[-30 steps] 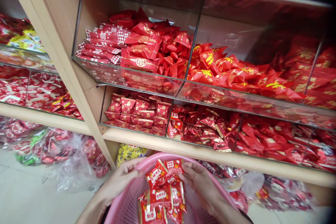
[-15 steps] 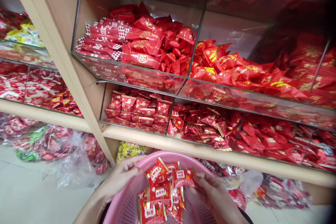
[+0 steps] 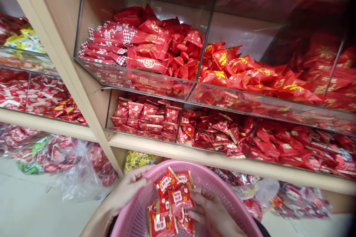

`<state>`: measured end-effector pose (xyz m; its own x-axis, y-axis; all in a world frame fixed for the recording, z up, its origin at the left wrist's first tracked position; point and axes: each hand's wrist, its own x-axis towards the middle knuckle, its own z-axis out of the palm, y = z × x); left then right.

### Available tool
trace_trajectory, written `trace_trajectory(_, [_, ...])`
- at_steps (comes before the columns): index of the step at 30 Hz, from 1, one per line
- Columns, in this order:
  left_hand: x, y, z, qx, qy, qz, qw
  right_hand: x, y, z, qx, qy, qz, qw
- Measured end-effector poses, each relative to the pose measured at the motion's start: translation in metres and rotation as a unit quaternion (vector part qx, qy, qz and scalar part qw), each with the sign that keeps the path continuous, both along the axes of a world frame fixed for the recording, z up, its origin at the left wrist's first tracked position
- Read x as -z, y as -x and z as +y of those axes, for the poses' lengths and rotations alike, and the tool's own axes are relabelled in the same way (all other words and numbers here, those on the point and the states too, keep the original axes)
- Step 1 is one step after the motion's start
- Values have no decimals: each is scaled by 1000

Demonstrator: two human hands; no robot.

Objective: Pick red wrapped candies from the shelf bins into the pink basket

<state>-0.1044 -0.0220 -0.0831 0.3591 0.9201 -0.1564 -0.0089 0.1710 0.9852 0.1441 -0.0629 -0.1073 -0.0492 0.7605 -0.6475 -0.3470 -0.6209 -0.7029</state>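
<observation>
Here the red candy packets lie heaped in my pink basket, near and low in the scene. My right hand is curled closed around the packets on the right of the heap; my left hand grips the basket's left rim with fingers bent. Inside the basket, the right side lies bare. Just beyond the far rim runs the wooden shelf edge, with clear bins of red sweets above and plastic bags on the floor at left. Half a second ago my right hand held a packet higher and further right; it has come down into the heap.
</observation>
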Motion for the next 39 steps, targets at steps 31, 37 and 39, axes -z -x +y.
trace_trajectory(31, [-1, -1, 0, 7, 12, -12, 1000, -12, -2, -3, -226, -293, -451, 812])
trace_trajectory(37, [-4, -1, -1, 17, 10, -8, 1000, -18, -6, 0, -283, -283, -508, 763])
trace_trajectory(39, [-4, -1, -1, 17, 13, -12, 1000, -39, -10, 4, -294, -296, -537, 733])
